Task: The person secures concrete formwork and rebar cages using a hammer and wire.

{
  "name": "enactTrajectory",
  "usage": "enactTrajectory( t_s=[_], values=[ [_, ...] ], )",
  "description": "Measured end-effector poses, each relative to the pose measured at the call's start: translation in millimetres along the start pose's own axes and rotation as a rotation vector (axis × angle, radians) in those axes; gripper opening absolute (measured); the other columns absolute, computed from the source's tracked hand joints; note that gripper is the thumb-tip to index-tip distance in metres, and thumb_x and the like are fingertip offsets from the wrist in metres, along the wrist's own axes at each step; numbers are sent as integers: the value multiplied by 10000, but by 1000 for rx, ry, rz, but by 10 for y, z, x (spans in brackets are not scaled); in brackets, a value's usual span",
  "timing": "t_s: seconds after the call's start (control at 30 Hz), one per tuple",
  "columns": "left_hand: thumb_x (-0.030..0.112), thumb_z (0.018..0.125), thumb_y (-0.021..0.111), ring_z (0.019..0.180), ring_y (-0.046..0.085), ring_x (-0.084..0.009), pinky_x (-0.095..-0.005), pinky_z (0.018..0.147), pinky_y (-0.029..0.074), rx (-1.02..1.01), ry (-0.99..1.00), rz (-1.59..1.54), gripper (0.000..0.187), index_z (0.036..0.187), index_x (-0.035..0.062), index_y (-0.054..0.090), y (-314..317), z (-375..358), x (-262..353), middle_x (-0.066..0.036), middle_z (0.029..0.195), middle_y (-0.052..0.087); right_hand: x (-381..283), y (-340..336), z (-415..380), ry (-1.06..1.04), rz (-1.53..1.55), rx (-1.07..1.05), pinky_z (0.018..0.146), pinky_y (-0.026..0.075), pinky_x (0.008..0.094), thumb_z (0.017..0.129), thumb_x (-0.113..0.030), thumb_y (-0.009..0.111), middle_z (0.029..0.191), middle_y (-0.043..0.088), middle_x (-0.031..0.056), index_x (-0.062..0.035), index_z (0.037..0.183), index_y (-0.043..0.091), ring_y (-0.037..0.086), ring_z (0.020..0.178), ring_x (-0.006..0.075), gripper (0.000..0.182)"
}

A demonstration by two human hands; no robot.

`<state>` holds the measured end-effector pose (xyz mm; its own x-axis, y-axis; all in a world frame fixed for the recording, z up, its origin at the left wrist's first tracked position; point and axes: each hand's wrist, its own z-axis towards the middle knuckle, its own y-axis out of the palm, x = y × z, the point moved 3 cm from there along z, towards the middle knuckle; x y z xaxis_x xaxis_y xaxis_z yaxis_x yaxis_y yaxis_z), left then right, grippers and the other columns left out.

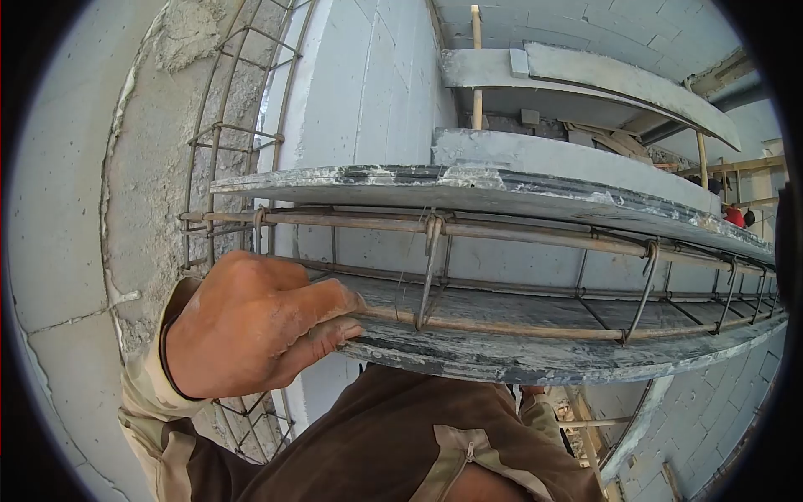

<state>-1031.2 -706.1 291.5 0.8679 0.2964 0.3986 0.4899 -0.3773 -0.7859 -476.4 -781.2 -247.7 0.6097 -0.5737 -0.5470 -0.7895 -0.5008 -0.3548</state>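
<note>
My left hand (259, 322) reaches in from the left in a camouflage sleeve, its fingers closed around the lower front steel bar (519, 329) of a long rebar cage. The bar comes out to the right from between thumb and finger. Bent stirrups (431, 272) tie this bar to the upper bars (502, 230). A thin wire hangs near the closest stirrup. The cage lies above a worn formwork board (468, 356), just right of the hand. Only a sliver of my right hand (533, 390) shows below the board's edge; its fingers are hidden.
A second panel (376, 177) stands along the cage's far side. At the left, a vertical rebar cage (251, 125) runs up beside rough concrete (167, 109). A white block wall (360, 84) rises behind. Further off are planks (619, 79) on wooden props (478, 109).
</note>
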Motion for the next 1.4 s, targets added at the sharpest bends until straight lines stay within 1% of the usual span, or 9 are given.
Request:
enactTrajectory(
  t_s=[0.4, 0.73, 0.87, 1.0, 1.13, 1.2, 1.27, 1.3, 1.4],
  values=[
    [35, 835, 771, 664, 554, -112, -274, 578, 435, 137, -81, -465, 54, 853, 17, 723, 252, 232, 124, -43, 834, 618, -179, 270, -43, 54, 110, -14, 381, 377, 344, 813, -38, 599, 634, 633, 104, -6, 780, 618, 504, 414, 169, 50],
    [63, 890, 727, 631, 532, -99, -280, 559, 404, 75, -135, -856, 210, 729, -21, 621, 178, 183, 210, -73, 729, 612, -451, 315, 88, 64, 179, -12, 369, 369, 341, 814, -40, 595, 622, 629, 102, -7, 769, 611, 491, 399, 164, 57],
    [351, 983, 583, 467, 498, -111, -173, 394, 289, 431, -249, -1122, 421, 694, 69, 464, -410, 57, 181, -174, 676, 614, -602, 302, 248, 37, 200, -15, 364, 366, 340, 814, -40, 594, 617, 627, 102, -8, 765, 608, 486, 393, 162, 61],
    [408, 1007, 521, 442, 494, -91, -143, 360, 240, 417, -227, -894, 437, 717, 99, 417, -407, 56, 105, -211, 680, 626, -778, 159, 440, -12, 243, 27, 359, 362, 339, 814, -41, 592, 612, 625, 101, -8, 760, 605, 481, 387, 160, 64],
    [358, 1032, 465, 420, 593, -171, -166, 308, 268, 445, -53, -868, 373, 911, 8, 430, -420, -52, 176, -191, 584, 604, 228, 82, 1145, -364, -72, -10, 347, 351, 334, 814, -47, 579, 585, 615, 105, 5, 766, 607, 472, 372, 163, 77],
    [313, 1051, 418, 430, 632, -211, -174, 293, 316, 356, -5, -950, 398, 1036, -83, 458, -519, -113, 162, -177, 547, 591, -274, 11, 753, 22, 49, 26, 343, 347, 341, 803, -50, 586, 586, 615, 116, 24, 741, 600, 466, 359, 173, 97],
    [200, 1067, 304, 480, 673, -250, -199, 326, 458, 197, 124, -1434, 562, 1359, -256, 158, -661, -201, 260, -140, 486, 561, -312, -33, 691, -9, 55, 35, 344, 349, 347, 799, -50, 591, 581, 612, 118, 29, 738, 603, 469, 361, 176, 100],
    [119, 1061, 196, 464, 663, -241, -252, 427, 597, 253, 192, -1624, 585, 1433, -222, -99, -699, -205, 381, -186, 568, 587, -308, -49, 656, 2, 55, 29, 345, 349, 350, 800, -52, 592, 582, 616, 121, 31, 740, 605, 473, 363, 178, 103],
    [128, 1064, 150, 467, 663, -250, -258, 473, 629, 310, 90, -1884, 565, 1431, -211, -113, -655, -316, 653, -224, 692, 602, -417, -84, 513, 44, 54, 34, 351, 355, 353, 815, -58, 589, 583, 624, 129, 34, 735, 608, 494, 374, 183, 123]
  ],
)
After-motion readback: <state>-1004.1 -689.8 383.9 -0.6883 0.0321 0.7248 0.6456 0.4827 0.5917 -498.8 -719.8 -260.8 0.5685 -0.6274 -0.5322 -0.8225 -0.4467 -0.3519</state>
